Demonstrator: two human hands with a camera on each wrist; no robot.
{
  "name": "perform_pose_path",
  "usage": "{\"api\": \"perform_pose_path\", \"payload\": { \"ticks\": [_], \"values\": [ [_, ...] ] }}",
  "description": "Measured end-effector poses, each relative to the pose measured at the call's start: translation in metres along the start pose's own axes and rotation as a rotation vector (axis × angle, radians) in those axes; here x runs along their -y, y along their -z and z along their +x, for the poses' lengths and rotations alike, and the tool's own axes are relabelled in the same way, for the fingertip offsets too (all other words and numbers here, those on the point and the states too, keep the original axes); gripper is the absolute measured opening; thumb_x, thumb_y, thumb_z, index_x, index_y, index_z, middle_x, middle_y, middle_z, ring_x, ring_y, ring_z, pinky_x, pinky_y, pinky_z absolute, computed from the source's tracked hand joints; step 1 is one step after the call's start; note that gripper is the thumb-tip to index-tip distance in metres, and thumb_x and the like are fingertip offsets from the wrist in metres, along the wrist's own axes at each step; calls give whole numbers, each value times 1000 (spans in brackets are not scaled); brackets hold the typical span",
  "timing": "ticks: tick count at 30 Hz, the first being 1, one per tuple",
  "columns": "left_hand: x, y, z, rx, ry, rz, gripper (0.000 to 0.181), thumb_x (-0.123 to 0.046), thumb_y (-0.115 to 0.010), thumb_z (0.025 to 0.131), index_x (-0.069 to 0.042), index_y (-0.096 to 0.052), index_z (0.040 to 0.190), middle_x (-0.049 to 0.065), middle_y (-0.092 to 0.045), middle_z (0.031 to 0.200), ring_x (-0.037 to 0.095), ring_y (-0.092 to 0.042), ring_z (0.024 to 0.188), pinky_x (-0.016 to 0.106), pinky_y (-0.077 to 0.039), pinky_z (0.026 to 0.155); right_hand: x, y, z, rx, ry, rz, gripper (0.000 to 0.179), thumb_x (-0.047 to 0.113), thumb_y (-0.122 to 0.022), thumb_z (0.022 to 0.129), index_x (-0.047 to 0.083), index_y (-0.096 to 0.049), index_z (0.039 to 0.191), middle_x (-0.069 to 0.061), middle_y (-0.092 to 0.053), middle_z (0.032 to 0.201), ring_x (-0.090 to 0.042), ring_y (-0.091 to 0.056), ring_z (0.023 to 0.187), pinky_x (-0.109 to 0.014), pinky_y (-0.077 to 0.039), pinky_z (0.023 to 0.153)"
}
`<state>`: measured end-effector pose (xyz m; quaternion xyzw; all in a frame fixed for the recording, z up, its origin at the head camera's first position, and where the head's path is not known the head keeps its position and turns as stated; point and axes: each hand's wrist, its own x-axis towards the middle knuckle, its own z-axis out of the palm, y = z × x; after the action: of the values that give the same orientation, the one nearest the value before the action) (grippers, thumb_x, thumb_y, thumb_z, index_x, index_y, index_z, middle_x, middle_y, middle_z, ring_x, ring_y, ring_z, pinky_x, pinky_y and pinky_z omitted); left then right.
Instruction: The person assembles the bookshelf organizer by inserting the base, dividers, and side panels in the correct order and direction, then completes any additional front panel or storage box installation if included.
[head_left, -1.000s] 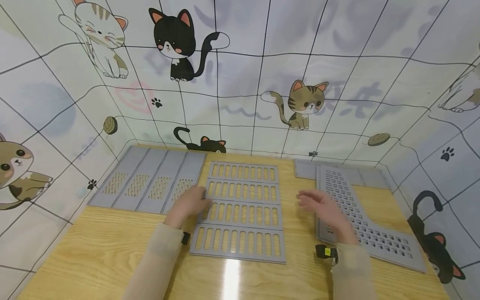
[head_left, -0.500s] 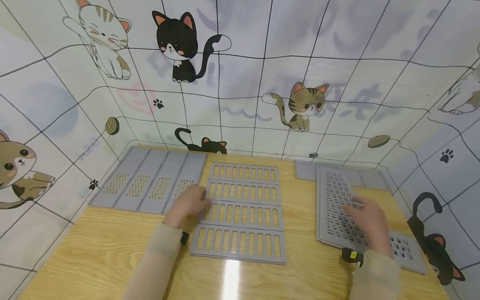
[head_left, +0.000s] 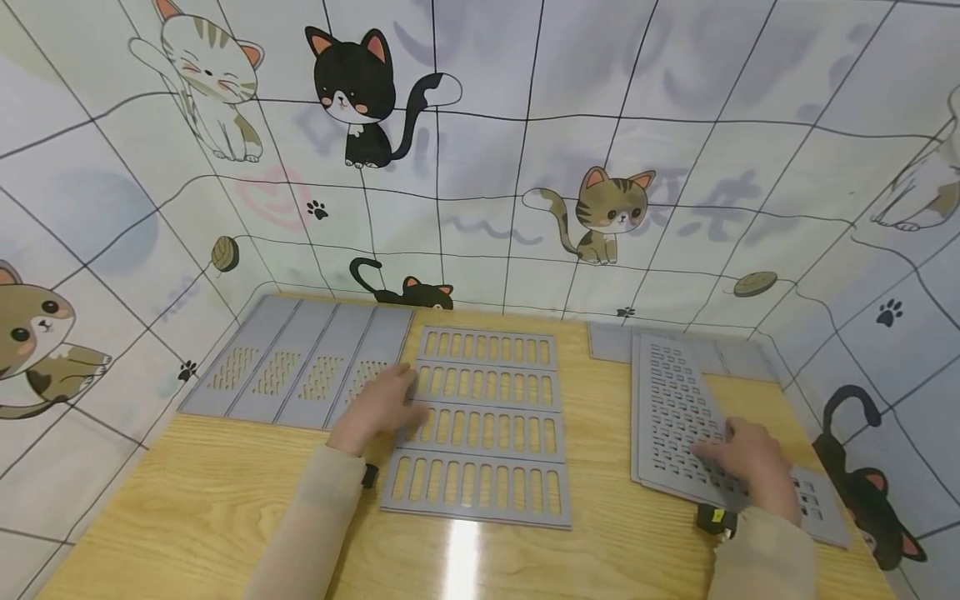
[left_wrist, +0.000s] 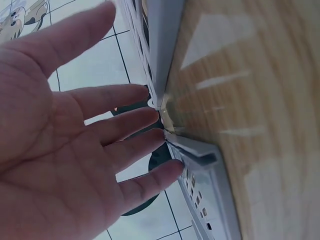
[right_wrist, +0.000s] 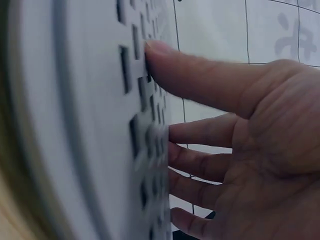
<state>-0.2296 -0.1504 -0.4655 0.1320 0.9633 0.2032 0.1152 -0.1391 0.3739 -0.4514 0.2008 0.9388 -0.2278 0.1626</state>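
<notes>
A grey slotted panel point(head_left: 487, 450), made of rows of upright slots, lies in the middle of the table. My left hand point(head_left: 378, 410) hovers between it and several grey panels with small holes point(head_left: 258, 325) on the left. In the left wrist view its fingers point(left_wrist: 125, 120) are extended and hold nothing. On the right lies a grey L-shaped perforated panel point(head_left: 675, 417), apparently over another flat piece. My right hand point(head_left: 753, 462) is at its inner edge. In the right wrist view the thumb point(right_wrist: 200, 82) touches the perforated face; the other fingertips meet the far edge, partly hidden.
More flat grey pieces point(head_left: 738, 357) lie behind the L-shaped panel, near the back wall. Bare wooden table point(head_left: 225, 492) shows in front. A cat-printed tiled cloth wall point(head_left: 480, 150) closes in the back and both sides.
My right hand has moved right and toward me, from beside the L-shaped panel across it to its inner edge. My left hand stays nearly in place, its fingers slightly more spread. The panels have not moved.
</notes>
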Motion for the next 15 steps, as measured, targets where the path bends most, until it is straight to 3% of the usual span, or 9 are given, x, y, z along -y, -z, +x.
{"api": "perform_pose_path", "payload": {
  "ticks": [3, 9, 15],
  "values": [
    [-1, 0, -2, 26, 1, -1, 78, -33, -79, 91, 3, -46, 152, 24, -33, 164, 45, -28, 151, 66, -24, 121, -2, -1, 2, -6, -4, -8, 93, 37, -72, 95, -23, -24, 148, -49, -31, 144, -66, -32, 131, -81, -17, 109],
    [-3, -1, -2, 40, -5, 69, 82, -33, -83, 88, 3, -47, 151, 22, -36, 162, 44, -29, 151, 71, -26, 117, -3, 0, 1, 30, 11, 24, 92, 27, -74, 95, -25, -20, 148, -49, -29, 144, -63, -39, 128, -72, -37, 106],
    [-4, -1, -3, 45, 4, 73, 84, -32, -84, 87, 3, -46, 152, 22, -36, 163, 44, -27, 152, 72, -24, 117, -6, 0, 2, -3, 14, 53, 92, 23, -74, 94, -24, -17, 150, -50, -26, 146, -64, -35, 132, -72, -35, 108]
  ]
}}
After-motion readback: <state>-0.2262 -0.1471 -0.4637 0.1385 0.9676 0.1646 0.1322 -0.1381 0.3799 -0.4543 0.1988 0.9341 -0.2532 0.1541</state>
